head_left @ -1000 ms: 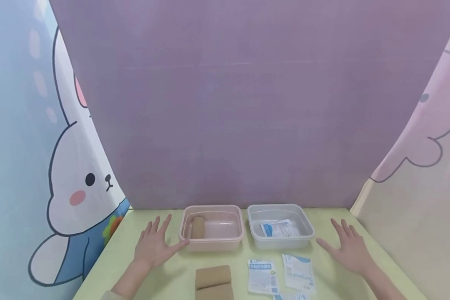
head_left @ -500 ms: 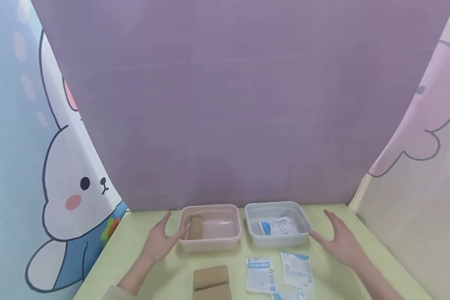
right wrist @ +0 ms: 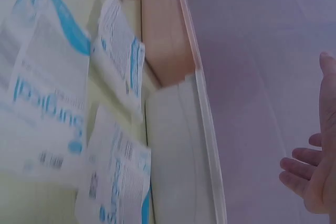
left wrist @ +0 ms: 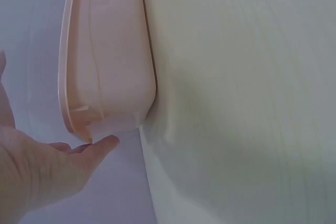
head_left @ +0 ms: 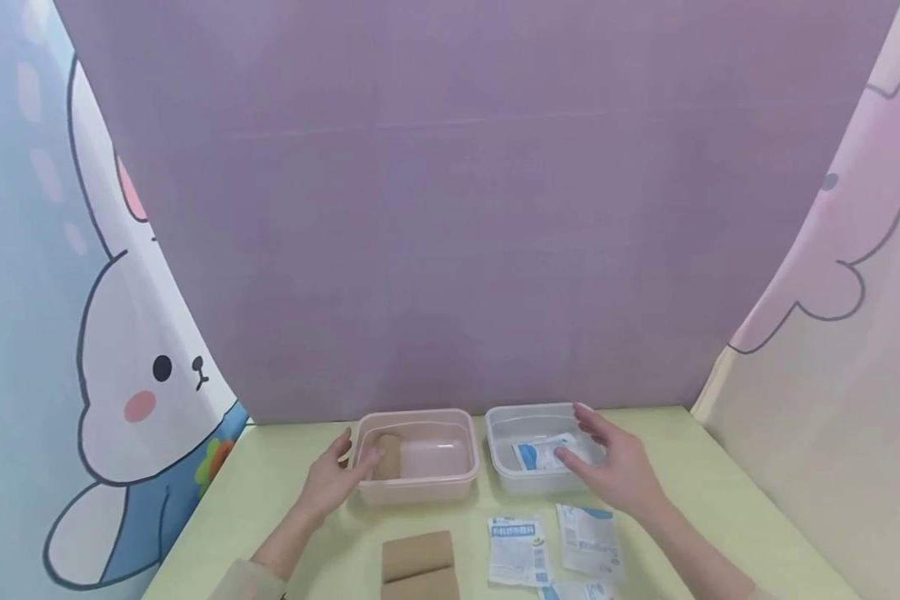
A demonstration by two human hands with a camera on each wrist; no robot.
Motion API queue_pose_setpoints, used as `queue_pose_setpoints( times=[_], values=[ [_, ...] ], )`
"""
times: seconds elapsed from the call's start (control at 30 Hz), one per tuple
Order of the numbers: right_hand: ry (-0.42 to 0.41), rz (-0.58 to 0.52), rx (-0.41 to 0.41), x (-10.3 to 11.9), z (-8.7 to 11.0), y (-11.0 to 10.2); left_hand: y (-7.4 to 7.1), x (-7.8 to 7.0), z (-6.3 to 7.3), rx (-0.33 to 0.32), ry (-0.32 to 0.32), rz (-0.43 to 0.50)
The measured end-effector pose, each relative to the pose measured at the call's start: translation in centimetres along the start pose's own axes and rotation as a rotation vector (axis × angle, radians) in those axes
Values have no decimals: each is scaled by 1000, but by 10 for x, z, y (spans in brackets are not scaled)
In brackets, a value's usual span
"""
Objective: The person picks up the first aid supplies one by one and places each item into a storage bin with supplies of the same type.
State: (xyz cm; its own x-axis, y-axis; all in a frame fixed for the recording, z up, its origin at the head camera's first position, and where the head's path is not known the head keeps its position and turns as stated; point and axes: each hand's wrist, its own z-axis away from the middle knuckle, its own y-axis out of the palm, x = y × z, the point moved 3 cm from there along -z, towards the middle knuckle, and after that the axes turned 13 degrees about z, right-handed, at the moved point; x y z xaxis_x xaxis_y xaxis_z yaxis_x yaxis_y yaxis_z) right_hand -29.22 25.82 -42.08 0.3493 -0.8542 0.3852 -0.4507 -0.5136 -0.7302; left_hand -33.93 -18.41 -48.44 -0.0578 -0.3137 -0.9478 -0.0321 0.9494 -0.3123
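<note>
My left hand (head_left: 332, 479) is at the left side of the pink plastic box (head_left: 420, 492), its thumb over the rim. In the left wrist view its fingertips (left wrist: 107, 142) lie beside the box's end wall; contact is hard to tell. A tan bandage roll (head_left: 390, 458) lies inside that box. Above the right side of the white plastic box (head_left: 528, 483), my right hand (head_left: 621, 468) hovers with fingers spread, holding nothing. A white-and-blue dressing packet (head_left: 536, 454) lies in the white box, partly behind the thumb.
Two tan bandage rolls (head_left: 418, 557) lie side by side in front of the pink box. Several flat dressing packets (head_left: 517, 552) lie before the white box. A purple curtain (head_left: 450, 250) hangs behind the pale yellow table (head_left: 270, 450).
My right hand has moved left, from beside the white box to over it. My left hand has moved slightly right to the pink box's side, its fingers less spread.
</note>
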Motion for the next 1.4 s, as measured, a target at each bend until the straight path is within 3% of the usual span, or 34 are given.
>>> queue_pose_setpoints(
  times=[0.23,0.4,0.53,0.63,0.83,1.0,1.27,1.4],
  values=[
    [-126,-92,40,43,-2,24,8,0,-4,-6,12,-10],
    [-151,-160,157,68,5,46,11,6,-5,-3,23,-80],
    [-146,-198,234,81,11,62,13,12,-5,-2,33,-70],
    [-182,-218,264,87,15,73,14,15,-6,-10,48,-45],
    [-336,-213,367,94,25,100,14,14,-6,-11,69,-23],
    [-352,-193,486,97,38,119,14,12,-6,-10,76,-24],
    [-460,-164,488,107,44,137,14,10,-2,-10,80,-23],
    [-475,-187,516,112,42,144,14,9,-2,-15,81,-24]
  ],
)
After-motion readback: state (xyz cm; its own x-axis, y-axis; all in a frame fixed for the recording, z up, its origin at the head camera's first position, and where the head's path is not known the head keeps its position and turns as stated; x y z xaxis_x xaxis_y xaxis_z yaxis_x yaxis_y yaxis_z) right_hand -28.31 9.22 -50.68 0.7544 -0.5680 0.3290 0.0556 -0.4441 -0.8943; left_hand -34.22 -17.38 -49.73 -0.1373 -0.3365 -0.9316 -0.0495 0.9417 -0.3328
